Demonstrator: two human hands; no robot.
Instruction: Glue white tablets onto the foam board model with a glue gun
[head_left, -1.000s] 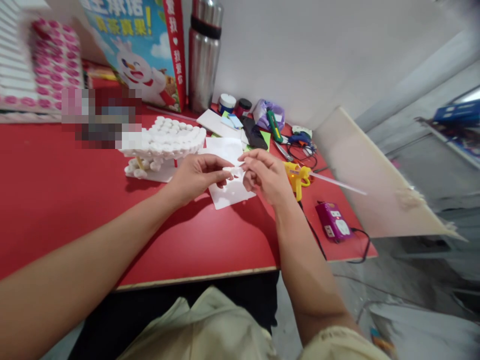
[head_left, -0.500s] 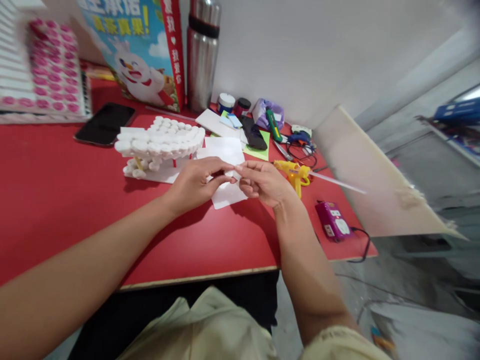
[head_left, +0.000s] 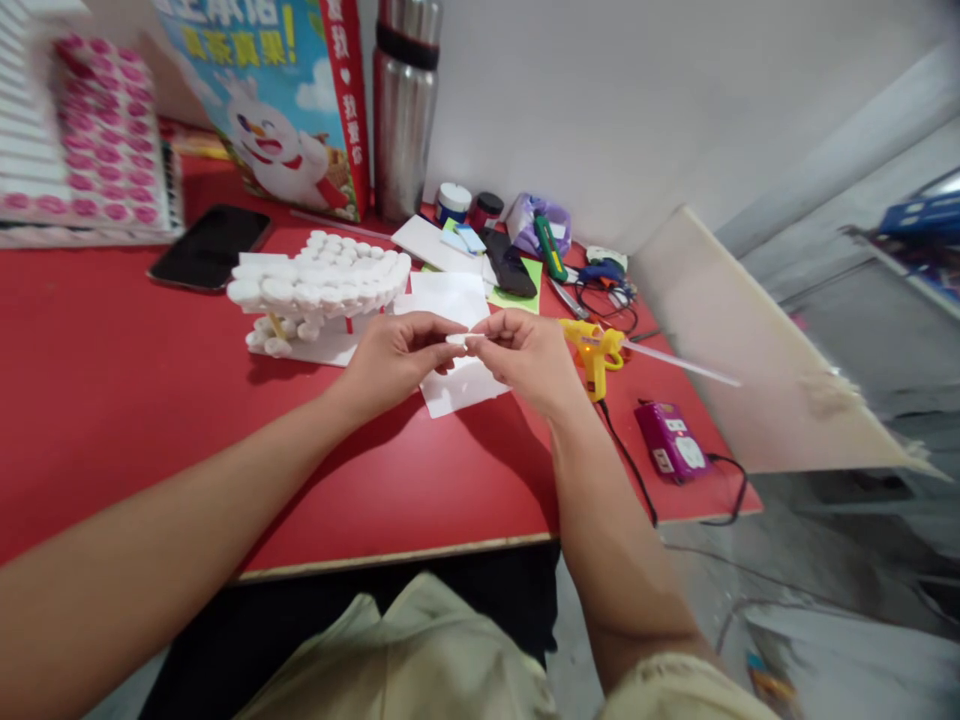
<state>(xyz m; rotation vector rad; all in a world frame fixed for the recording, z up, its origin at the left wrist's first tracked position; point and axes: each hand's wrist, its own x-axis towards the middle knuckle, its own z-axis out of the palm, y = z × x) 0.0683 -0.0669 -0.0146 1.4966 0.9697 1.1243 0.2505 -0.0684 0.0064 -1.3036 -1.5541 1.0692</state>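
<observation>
Between my fingertips is a small white piece (head_left: 463, 340), too small to name its kind. My left hand (head_left: 401, 358) pinches its left end, and my right hand (head_left: 525, 358) pinches it from the right. Both hands are closed, thumbs against fingers, just above white paper sheets (head_left: 454, 392) on the red table. Left of my left hand stands a small model (head_left: 322, 285) made of white rounded pieces on a white base, with red and yellow posts. A yellow hot glue gun (head_left: 592, 350) with a clear glue stick lies right of my right hand.
A magenta power box (head_left: 671, 442) with a cord sits near the right edge. Behind are a steel flask (head_left: 405, 115), a printed bag (head_left: 277, 110), paint jars (head_left: 452, 203), a green cutter (head_left: 550, 248) and a black phone (head_left: 210, 247). A pale board (head_left: 750, 370) leans at right.
My right hand has turned so its fingers curl over the small white piece, which now shows more plainly. The left hand has barely moved.
</observation>
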